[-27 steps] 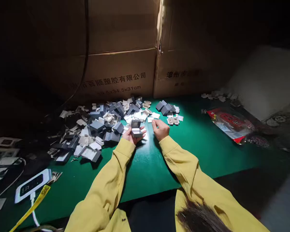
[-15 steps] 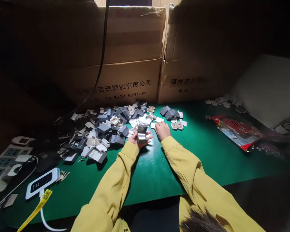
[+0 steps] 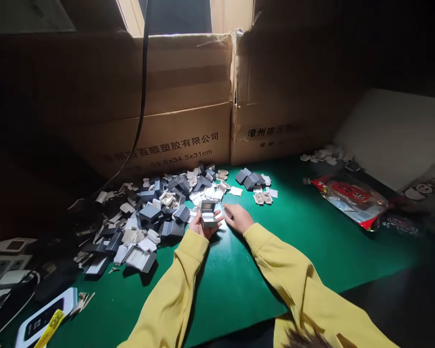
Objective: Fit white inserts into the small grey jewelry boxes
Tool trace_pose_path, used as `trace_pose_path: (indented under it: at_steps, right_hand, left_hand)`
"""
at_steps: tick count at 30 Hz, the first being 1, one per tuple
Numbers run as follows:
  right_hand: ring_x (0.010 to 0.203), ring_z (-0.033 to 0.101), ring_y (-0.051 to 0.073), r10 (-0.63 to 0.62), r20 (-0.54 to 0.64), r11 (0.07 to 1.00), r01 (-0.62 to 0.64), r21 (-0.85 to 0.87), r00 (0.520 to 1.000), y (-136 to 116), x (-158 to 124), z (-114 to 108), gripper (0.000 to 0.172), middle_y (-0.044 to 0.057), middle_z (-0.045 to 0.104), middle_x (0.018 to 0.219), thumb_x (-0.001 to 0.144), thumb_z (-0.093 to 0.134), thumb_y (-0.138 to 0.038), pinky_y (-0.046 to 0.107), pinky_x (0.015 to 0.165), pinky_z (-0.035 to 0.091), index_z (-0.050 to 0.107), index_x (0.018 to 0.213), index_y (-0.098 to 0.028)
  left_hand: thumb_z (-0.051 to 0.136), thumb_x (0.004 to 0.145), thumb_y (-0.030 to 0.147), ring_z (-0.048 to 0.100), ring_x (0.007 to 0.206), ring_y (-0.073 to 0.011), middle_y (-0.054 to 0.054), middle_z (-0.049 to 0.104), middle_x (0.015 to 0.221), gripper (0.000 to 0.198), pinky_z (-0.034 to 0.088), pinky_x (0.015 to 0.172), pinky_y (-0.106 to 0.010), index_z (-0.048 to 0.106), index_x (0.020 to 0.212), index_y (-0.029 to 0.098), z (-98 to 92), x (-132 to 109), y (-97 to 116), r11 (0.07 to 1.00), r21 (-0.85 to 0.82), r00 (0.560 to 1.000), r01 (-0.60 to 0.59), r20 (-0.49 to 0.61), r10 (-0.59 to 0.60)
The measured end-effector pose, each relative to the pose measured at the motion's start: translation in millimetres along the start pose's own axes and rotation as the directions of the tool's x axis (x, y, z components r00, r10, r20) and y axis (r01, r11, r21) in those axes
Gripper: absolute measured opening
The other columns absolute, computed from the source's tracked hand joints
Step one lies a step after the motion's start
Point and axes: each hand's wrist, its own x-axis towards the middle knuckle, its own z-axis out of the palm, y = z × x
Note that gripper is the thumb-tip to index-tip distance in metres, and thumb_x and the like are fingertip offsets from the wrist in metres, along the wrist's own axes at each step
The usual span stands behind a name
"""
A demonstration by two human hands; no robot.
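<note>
My left hand (image 3: 196, 227) holds a small grey hinged jewelry box (image 3: 209, 221) from beneath, its fingers showing beyond the right side. The box's lid stands raised, and a pale lining shows inside. Just right of the box is my right hand (image 3: 238, 218), palm down, with its fingers bent together towards the box. Something pale may be at its fingertips, but I cannot make it out. To the left lies a heap of similar grey boxes (image 3: 150, 212) mixed with white and beige inserts (image 3: 144, 244).
Several grey boxes (image 3: 251, 181) and beige inserts (image 3: 263, 198) lie right of the heap on the green tabletop (image 3: 297, 261). Cardboard cartons (image 3: 184, 121) wall the back. A red snack bag (image 3: 351, 198) lies right; a power strip (image 3: 7, 263) and white device (image 3: 45, 316) lie left.
My right hand has moved from the loose white pieces back towards the open box. The left hand still holds the box. The camera view has shifted.
</note>
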Motion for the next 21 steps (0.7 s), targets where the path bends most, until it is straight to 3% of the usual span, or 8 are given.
trace_pose_path:
  at_steps: [2, 4, 6, 9, 12, 15, 21]
  right_hand:
    - [0.08, 0.062, 0.019, 0.063, -0.043, 0.989, -0.056, 0.137, 0.997, 0, -1, -1, 0.045, 0.005, 0.07, 0.09, 0.075, 0.058, -0.017, 0.031, 0.075, 0.05, 0.058, 0.121, -0.019]
    - [0.071, 0.061, 0.016, 0.097, -0.156, 0.963, -0.054, 0.263, 0.983, -1, -3, -6, 0.035, 0.002, 0.069, 0.081, 0.074, 0.057, -0.018, 0.029, 0.068, 0.05, 0.064, 0.108, -0.02]
    - [0.074, 0.06, 0.017, 0.061, -0.302, 0.948, 0.04, 0.317, 0.951, -2, -5, -14, 0.019, 0.003, 0.07, 0.081, 0.074, 0.054, -0.015, 0.031, 0.07, 0.05, 0.068, 0.087, -0.02]
    - [0.089, 0.059, 0.021, -0.016, -0.424, 0.933, 0.166, 0.319, 0.906, -5, -6, -22, 0.02, 0.006, 0.07, 0.099, 0.071, 0.05, -0.009, 0.037, 0.08, 0.049, 0.067, 0.067, -0.021]
    - [0.091, 0.06, 0.02, 0.02, -0.413, 0.895, 0.168, 0.413, 0.91, -7, -6, -20, 0.024, 0.007, 0.069, 0.105, 0.067, 0.048, -0.007, 0.037, 0.078, 0.051, 0.069, 0.068, -0.02]
    - [0.087, 0.064, 0.019, 0.098, -0.345, 0.829, 0.115, 0.548, 0.933, -6, -6, -14, 0.032, 0.006, 0.071, 0.093, 0.066, 0.044, -0.007, 0.033, 0.075, 0.053, 0.071, 0.078, -0.02]
    - [0.094, 0.066, 0.018, 0.135, -0.248, 0.774, 0.054, 0.63, 0.959, -8, -6, -8, 0.035, 0.005, 0.072, 0.097, 0.068, 0.043, -0.007, 0.033, 0.086, 0.053, 0.071, 0.084, -0.02]
  left_hand:
    - [0.016, 0.096, 0.038, 0.066, 0.099, -0.0296, -0.019, 0.067, 0.109, 0.055, 0.057, 0.072, -0.04, 0.059, 0.111, 0.008, -6.8, 4, 1, 1.0, -0.012, 0.998, 0.013, 0.068, -0.012]
    - [0.018, 0.096, 0.039, 0.066, 0.101, -0.0298, -0.02, 0.065, 0.113, 0.055, 0.056, 0.076, -0.04, 0.06, 0.111, 0.008, -12.4, 6, 1, 0.999, -0.014, 0.989, 0.031, 0.147, -0.029]
    - [0.023, 0.095, 0.039, 0.064, 0.106, -0.0313, -0.021, 0.063, 0.117, 0.053, 0.055, 0.082, -0.042, 0.06, 0.112, 0.006, -15.8, 7, -1, 0.999, -0.013, 0.978, 0.047, 0.203, -0.044]
    - [0.03, 0.093, 0.038, 0.061, 0.111, -0.0337, -0.022, 0.064, 0.114, 0.049, 0.048, 0.093, -0.049, 0.059, 0.115, 0.006, -15.9, 5, -5, 1.0, -0.021, 0.981, 0.023, 0.191, -0.019]
    - [0.032, 0.092, 0.037, 0.06, 0.111, -0.0345, -0.022, 0.066, 0.11, 0.047, 0.042, 0.098, -0.056, 0.056, 0.119, 0.007, -10.2, 3, -9, 0.999, -0.035, 0.995, -0.008, 0.101, 0.012]
    - [0.032, 0.092, 0.037, 0.059, 0.112, -0.0349, -0.023, 0.066, 0.111, 0.049, 0.038, 0.101, -0.06, 0.05, 0.126, 0.006, -2.8, 0, -9, 0.998, -0.058, 0.999, -0.009, 0.045, 0.012]
    - [0.031, 0.092, 0.037, 0.06, 0.113, -0.0332, -0.023, 0.065, 0.112, 0.049, 0.04, 0.1, -0.057, 0.048, 0.128, 0.007, -1.5, -2, -7, 0.998, -0.067, 0.994, 0.02, 0.11, -0.013]
